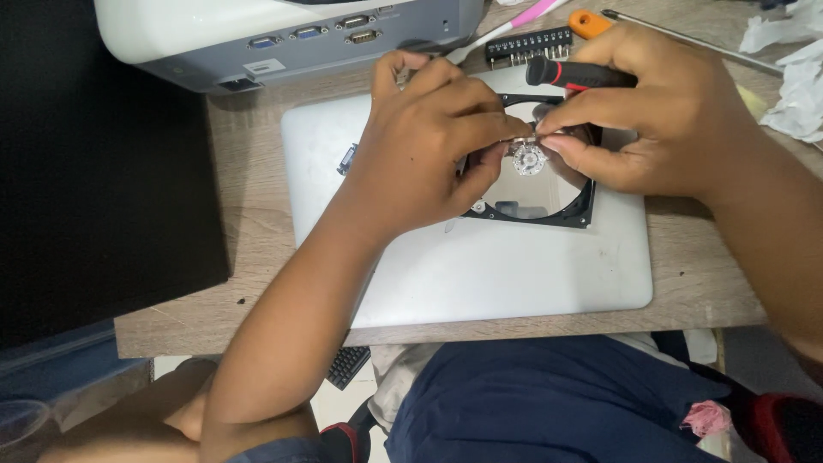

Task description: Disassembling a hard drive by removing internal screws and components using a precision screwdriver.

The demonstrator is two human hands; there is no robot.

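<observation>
Head view, upper centre of frame: left hand [429,141] and right hand [639,111] pinch narrowly over the silver spindle hub [529,159] of an opened black-framed hard drive [557,201]. The right hand also grips a black-and-red-handled screwdriver [579,75]. The drive rests on a closed silver laptop [480,266].

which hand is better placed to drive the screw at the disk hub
Right, probably: the right hand already grips the black-and-red handled screwdriver over the shiny hard-drive platter's hub, while the left hand only pinches beside it.
</observation>
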